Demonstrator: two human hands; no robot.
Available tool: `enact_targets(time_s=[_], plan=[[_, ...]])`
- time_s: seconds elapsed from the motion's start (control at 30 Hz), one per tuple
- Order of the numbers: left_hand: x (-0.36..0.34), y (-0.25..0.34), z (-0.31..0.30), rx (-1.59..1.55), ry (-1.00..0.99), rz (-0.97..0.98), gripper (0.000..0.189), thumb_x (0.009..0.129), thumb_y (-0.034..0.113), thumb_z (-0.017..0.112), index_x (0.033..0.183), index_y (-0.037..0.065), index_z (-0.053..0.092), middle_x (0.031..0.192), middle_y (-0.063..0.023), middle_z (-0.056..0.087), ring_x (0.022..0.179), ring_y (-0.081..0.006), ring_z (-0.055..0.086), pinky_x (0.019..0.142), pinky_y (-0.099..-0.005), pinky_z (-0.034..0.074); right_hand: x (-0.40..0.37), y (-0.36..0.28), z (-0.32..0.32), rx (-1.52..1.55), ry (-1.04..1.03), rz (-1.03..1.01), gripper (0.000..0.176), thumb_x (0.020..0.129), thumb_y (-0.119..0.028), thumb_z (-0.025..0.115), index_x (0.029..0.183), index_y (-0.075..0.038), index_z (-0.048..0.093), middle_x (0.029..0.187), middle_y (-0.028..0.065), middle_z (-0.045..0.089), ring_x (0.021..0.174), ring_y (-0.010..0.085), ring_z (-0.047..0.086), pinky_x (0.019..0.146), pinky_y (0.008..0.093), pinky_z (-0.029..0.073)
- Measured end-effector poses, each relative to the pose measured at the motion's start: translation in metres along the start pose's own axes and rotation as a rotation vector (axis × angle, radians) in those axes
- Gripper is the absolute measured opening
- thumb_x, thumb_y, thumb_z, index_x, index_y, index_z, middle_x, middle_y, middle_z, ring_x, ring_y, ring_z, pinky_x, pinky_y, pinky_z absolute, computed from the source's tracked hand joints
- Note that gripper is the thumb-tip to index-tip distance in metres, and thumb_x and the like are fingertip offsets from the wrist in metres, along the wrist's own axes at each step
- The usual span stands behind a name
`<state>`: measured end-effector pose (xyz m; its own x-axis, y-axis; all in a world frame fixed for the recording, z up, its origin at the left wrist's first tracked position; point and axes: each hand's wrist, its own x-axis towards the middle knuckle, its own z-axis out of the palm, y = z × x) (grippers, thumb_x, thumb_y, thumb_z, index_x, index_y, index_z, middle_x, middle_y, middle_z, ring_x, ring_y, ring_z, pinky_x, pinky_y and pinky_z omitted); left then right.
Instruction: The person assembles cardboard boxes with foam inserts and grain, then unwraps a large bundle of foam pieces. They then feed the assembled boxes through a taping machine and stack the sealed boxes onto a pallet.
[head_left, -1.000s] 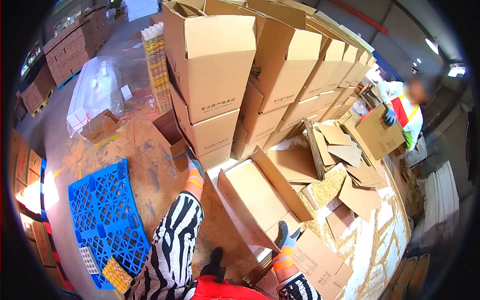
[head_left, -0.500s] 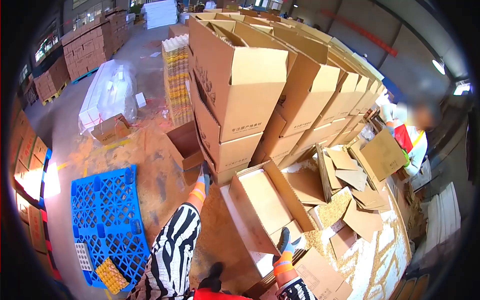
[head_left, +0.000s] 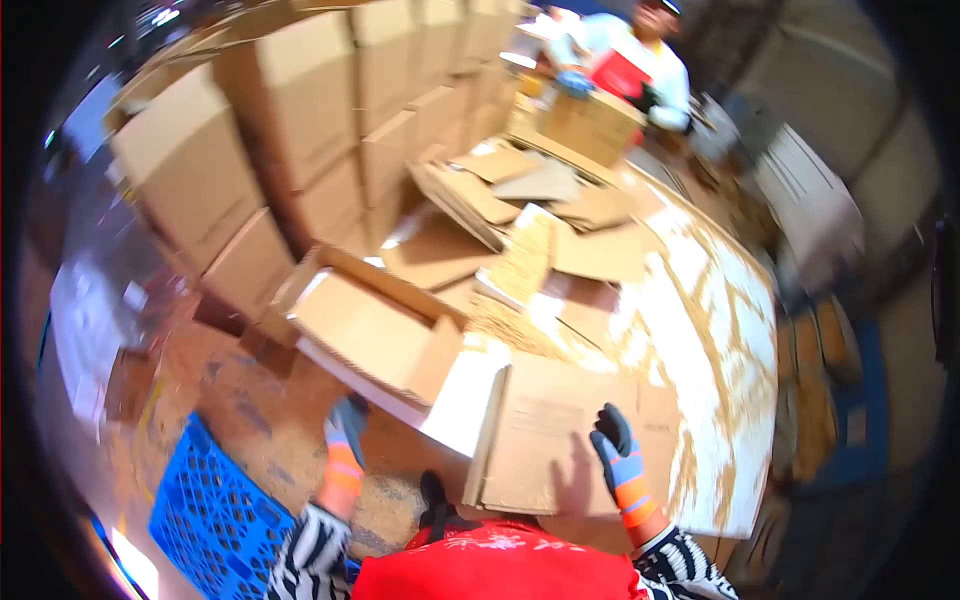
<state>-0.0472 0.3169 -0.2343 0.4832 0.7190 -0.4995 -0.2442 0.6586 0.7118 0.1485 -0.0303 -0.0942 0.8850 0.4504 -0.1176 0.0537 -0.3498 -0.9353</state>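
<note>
My left hand (head_left: 346,430), in a grey and orange glove, hangs beside the table's near left edge, holding nothing, its fingers loosely extended. Over the right part of a stack of flat cardboard (head_left: 560,435) is my right hand (head_left: 616,445), gloved alike, fingers spread and empty, casting a shadow on the cardboard. An open shallow carton (head_left: 375,325) lies at the table's left edge, beyond both hands. Loose cardboard pieces (head_left: 600,250) and brown granules (head_left: 510,325) lie further back on the white tabletop (head_left: 725,400).
Tall open cartons (head_left: 195,170) stand in rows at the back left. A blue plastic pallet (head_left: 215,510) lies on the floor at lower left. Across the table a person (head_left: 630,65) in light sleeves and red handles a carton (head_left: 590,125). A blue pallet with brown pieces stands at right.
The view has swung right. My right hand has let go of the open carton's near end and is over the flat cardboard. My left hand has come away from the tall cartons.
</note>
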Motion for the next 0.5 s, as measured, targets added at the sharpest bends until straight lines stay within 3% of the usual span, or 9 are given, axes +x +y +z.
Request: enact_targets(time_s=[0.07,0.13,0.17,0.23,0.27,0.33,0.4,0.43,0.5], plan=[[-0.043,-0.068,0.001,0.251,-0.107,-0.021,0.026,0.088,0.020,0.050,0.102,0.004,0.064,0.099,-0.0104,0.064,0.093,-0.0217,0.060,0.083,-0.0284,0.046,-0.017,0.029,-0.058,-0.057,0.196,0.006,0.056,0.082,-0.001,0.059,0.133,-0.003,0.036,0.127,0.0139,0.047,0.114,0.0225,0.048,0.095,0.0334,0.041],[-0.116,-0.043,0.085,0.713,-0.428,0.241,0.032,0.086,0.016,0.054,0.112,-0.001,0.057,0.114,-0.0156,0.057,0.106,-0.0233,0.054,0.089,-0.0299,0.043,-0.024,0.077,-0.125,-0.138,0.453,0.052,0.058,0.081,-0.001,0.060,0.133,-0.002,0.035,0.129,0.0142,0.045,0.116,0.0232,0.045,0.097,0.0340,0.039],[-0.118,-0.052,0.113,0.731,-0.465,0.299,0.039,0.085,0.016,0.057,0.119,-0.001,0.050,0.121,-0.0173,0.052,0.114,-0.0242,0.047,0.094,-0.0337,0.039,-0.024,0.115,-0.149,-0.116,0.621,-0.058,0.060,0.079,-0.003,0.063,0.132,0.000,0.035,0.130,0.0149,0.043,0.117,0.0234,0.044,0.097,0.0336,0.038],[-0.100,-0.094,0.123,1.045,-0.474,0.510,0.068,0.082,0.027,0.062,0.136,0.000,0.029,0.137,-0.0201,0.034,0.128,-0.0296,0.031,0.104,-0.0390,0.027,-0.027,0.127,-0.166,-0.142,0.698,0.136,0.065,0.076,-0.011,0.070,0.131,0.003,0.036,0.129,0.0162,0.043,0.113,0.0233,0.047,0.094,0.0310,0.040],[-0.083,-0.127,0.120,1.175,-0.402,0.397,0.084,0.078,0.038,0.065,0.138,-0.002,0.022,0.138,-0.0225,0.031,0.128,-0.0355,0.029,0.106,-0.0384,0.024,-0.020,0.155,-0.174,-0.136,0.694,0.260,0.066,0.076,-0.015,0.071,0.129,0.004,0.037,0.126,0.0167,0.047,0.110,0.0231,0.049,0.092,0.0304,0.041],[-0.083,-0.162,0.129,1.124,-0.329,0.166,0.092,0.075,0.044,0.066,0.137,-0.005,0.019,0.139,-0.0245,0.027,0.128,-0.0380,0.027,0.107,-0.0375,0.023,-0.014,0.197,-0.184,0.012,0.319,0.481,0.058,0.075,-0.022,0.073,0.118,0.005,0.046,0.104,0.0138,0.060,0.093,0.0189,0.056,0.079,0.0294,0.046],[-0.088,-0.163,0.132,1.241,-0.267,0.338,0.092,0.074,0.042,0.067,0.137,-0.006,0.019,0.138,-0.0257,0.028,0.129,-0.0377,0.026,0.107,-0.0371,0.022,-0.023,0.189,-0.180,-0.156,0.276,0.353,0.052,0.077,-0.018,0.070,0.117,0.005,0.047,0.106,0.0132,0.059,0.092,0.0168,0.056,0.079,0.0279,0.047],[-0.087,-0.165,0.126,1.122,-0.220,0.392,0.087,0.076,0.034,0.069,0.137,-0.005,0.021,0.134,-0.0229,0.035,0.124,-0.0320,0.035,0.104,-0.0356,0.029,-0.029,0.184,-0.181,0.018,0.284,0.350,0.050,0.078,-0.016,0.069,0.117,0.005,0.047,0.106,0.0132,0.059,0.093,0.0166,0.056,0.080,0.0281,0.047],[-0.154,-0.117,0.187,0.547,-0.126,0.170,0.066,0.080,0.019,0.066,0.131,-0.005,0.032,0.122,-0.0121,0.046,0.101,-0.0165,0.048,0.087,-0.0263,0.044,-0.033,0.168,-0.188,0.362,0.304,0.322,0.046,0.079,-0.012,0.066,0.118,0.005,0.046,0.106,0.0131,0.059,0.093,0.0162,0.056,0.081,0.0283,0.047]])
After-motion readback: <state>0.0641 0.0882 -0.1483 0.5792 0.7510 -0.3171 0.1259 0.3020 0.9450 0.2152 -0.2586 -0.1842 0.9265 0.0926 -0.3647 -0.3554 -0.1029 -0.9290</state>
